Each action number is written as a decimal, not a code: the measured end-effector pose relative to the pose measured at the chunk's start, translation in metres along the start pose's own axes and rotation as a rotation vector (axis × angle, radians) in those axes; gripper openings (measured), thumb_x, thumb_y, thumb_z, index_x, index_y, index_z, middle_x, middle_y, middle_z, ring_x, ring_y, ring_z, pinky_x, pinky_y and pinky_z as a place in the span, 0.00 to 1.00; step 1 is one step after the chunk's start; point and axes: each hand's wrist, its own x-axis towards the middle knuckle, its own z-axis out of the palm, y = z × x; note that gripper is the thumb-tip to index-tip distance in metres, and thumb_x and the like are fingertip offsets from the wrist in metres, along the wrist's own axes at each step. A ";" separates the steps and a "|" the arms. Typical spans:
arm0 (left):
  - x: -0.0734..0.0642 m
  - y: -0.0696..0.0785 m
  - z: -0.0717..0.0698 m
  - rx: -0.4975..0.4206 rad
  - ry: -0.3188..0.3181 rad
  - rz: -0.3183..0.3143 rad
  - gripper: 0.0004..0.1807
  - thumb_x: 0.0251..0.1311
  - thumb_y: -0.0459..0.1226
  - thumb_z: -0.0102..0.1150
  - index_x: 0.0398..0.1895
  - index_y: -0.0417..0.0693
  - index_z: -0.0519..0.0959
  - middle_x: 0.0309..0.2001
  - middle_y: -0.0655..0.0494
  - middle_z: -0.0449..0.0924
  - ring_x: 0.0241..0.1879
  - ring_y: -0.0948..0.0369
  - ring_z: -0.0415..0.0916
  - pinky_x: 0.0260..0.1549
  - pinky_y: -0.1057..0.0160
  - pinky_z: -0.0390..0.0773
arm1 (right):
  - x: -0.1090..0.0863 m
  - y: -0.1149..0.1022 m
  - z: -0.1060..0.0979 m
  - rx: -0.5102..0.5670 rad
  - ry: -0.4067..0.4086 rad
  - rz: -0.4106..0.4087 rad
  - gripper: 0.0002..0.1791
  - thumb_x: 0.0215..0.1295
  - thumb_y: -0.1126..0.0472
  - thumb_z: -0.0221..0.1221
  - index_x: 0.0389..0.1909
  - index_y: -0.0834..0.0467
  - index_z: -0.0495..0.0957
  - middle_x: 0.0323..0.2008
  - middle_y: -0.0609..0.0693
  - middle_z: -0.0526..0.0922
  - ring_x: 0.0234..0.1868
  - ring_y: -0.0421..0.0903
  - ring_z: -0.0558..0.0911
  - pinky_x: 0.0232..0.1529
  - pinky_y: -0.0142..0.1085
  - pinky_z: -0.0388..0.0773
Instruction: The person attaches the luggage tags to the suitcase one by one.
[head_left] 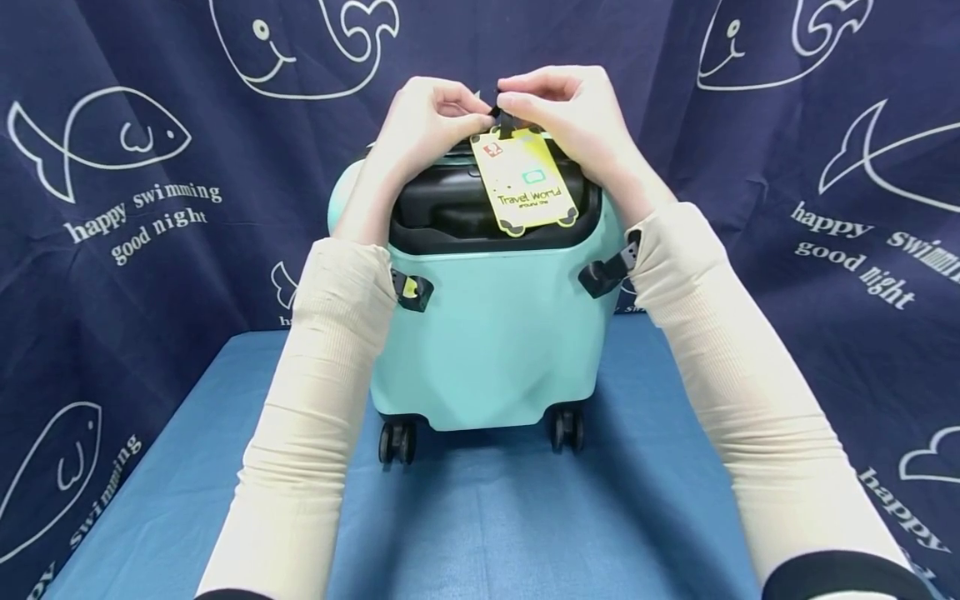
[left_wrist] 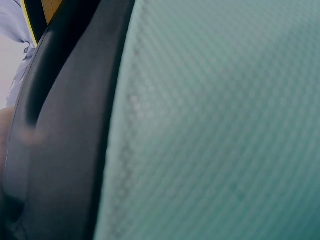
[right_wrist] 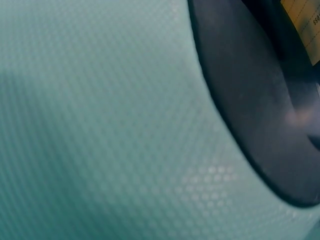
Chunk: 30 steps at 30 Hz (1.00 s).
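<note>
A mint-green suitcase [head_left: 487, 333] stands upright on its black wheels, with a black recessed panel [head_left: 442, 204] at its top. A yellow luggage tag [head_left: 525, 179] printed "Travel World" hangs over that panel on a black strap [head_left: 506, 125]. My left hand [head_left: 426, 125] pinches one part of the strap between thumb and fingers. From the other side my right hand [head_left: 573, 117] pinches the strap just above the tag. Both fingertips nearly meet there, and they partly hide the strap. The wrist views show mostly the textured green shell [left_wrist: 215, 120] and black panel [right_wrist: 240, 85], close and blurred.
Blue cloth [head_left: 480, 517] covers the surface under the suitcase. A dark blue curtain [head_left: 525, 33] with white whale and fish drawings hangs behind and at both sides. Black wrist devices [head_left: 603, 271] sit at both cuffs, close to the suitcase front.
</note>
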 end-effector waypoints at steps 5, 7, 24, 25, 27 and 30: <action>0.001 0.000 0.000 0.017 -0.004 0.007 0.11 0.56 0.44 0.63 0.40 0.51 0.84 0.42 0.60 0.85 0.40 0.73 0.79 0.43 0.75 0.70 | 0.000 -0.001 0.000 -0.008 0.006 0.016 0.15 0.53 0.58 0.68 0.42 0.57 0.85 0.37 0.42 0.86 0.36 0.39 0.80 0.41 0.25 0.75; 0.001 -0.001 0.000 0.022 -0.004 0.011 0.11 0.56 0.44 0.63 0.40 0.51 0.85 0.41 0.61 0.85 0.40 0.73 0.79 0.43 0.75 0.70 | 0.001 -0.001 0.000 -0.019 0.006 0.016 0.14 0.53 0.58 0.68 0.41 0.57 0.85 0.38 0.43 0.86 0.35 0.38 0.80 0.40 0.25 0.74; 0.001 -0.002 0.000 0.021 -0.003 0.024 0.11 0.56 0.43 0.63 0.40 0.50 0.84 0.37 0.62 0.85 0.37 0.73 0.79 0.40 0.75 0.69 | 0.004 0.000 0.002 -0.090 -0.017 -0.022 0.13 0.53 0.57 0.68 0.39 0.57 0.86 0.31 0.37 0.84 0.32 0.37 0.77 0.32 0.27 0.68; 0.001 -0.002 0.000 0.014 -0.004 0.022 0.11 0.56 0.43 0.63 0.40 0.50 0.84 0.37 0.62 0.85 0.36 0.74 0.79 0.40 0.75 0.69 | 0.005 -0.001 0.002 -0.093 -0.024 -0.021 0.13 0.53 0.57 0.68 0.39 0.57 0.86 0.31 0.37 0.84 0.32 0.37 0.78 0.33 0.27 0.69; 0.000 -0.002 0.000 -0.002 -0.006 0.019 0.10 0.56 0.43 0.63 0.39 0.49 0.84 0.36 0.62 0.85 0.36 0.74 0.78 0.40 0.75 0.69 | 0.006 -0.002 0.003 -0.102 -0.042 -0.023 0.12 0.53 0.58 0.68 0.39 0.57 0.86 0.32 0.38 0.84 0.33 0.37 0.78 0.34 0.26 0.70; 0.000 -0.003 0.000 -0.011 -0.008 0.018 0.09 0.57 0.42 0.62 0.37 0.48 0.84 0.34 0.63 0.85 0.34 0.74 0.77 0.39 0.75 0.69 | 0.008 -0.002 0.003 -0.105 -0.067 -0.021 0.10 0.53 0.59 0.68 0.36 0.57 0.86 0.31 0.39 0.84 0.31 0.37 0.78 0.35 0.25 0.71</action>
